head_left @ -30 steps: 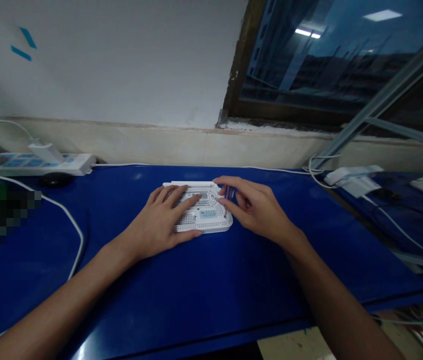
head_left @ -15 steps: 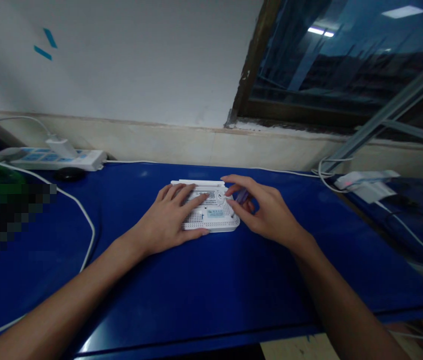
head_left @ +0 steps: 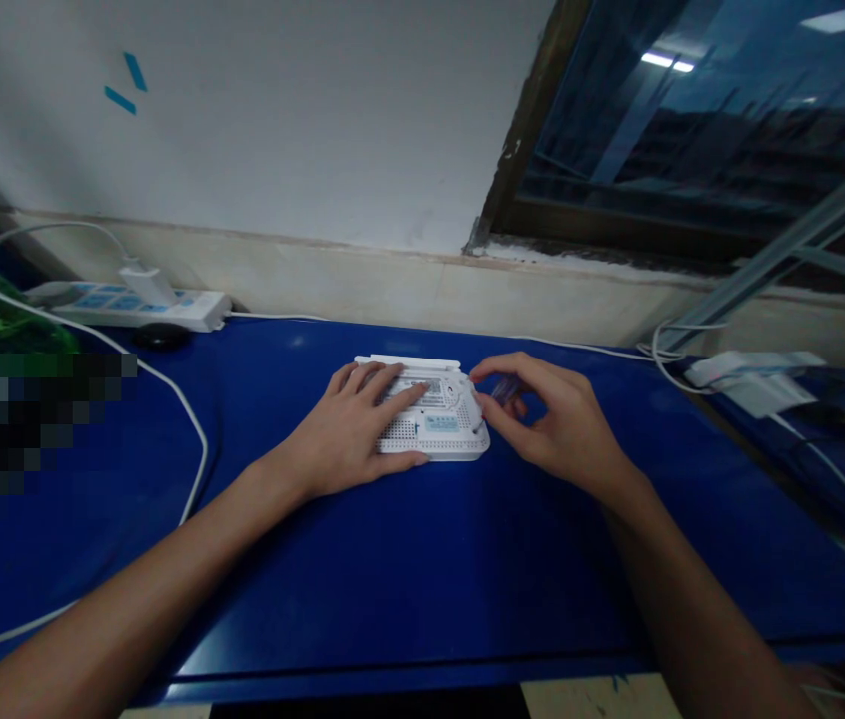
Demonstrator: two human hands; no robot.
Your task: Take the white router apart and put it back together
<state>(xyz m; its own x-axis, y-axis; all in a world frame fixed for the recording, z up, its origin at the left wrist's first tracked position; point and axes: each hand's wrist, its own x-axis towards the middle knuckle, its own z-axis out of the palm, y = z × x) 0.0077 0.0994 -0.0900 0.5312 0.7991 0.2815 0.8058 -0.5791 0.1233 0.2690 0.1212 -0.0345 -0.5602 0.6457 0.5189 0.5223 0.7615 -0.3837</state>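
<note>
1. Your left hand (head_left: 344, 434) lies open on the white router (head_left: 433, 441), underside up, near the far edge of the blue tabletop (head_left: 422, 589).
2. Your right hand (head_left: 553, 419) has shifted right, pinching a small bluish item (head_left: 506, 389) beside the router.

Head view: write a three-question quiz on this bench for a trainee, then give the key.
1. True or false: the left hand rests on the white vented router.
2. Multiple choice: the right hand pinches A) a screwdriver, B) a small bluish piece, C) a power plug.
3. Fill in the blank: from this view, the power strip lies behind the router and to its ___.

Key: 1 true; 2 B; 3 left.
</note>
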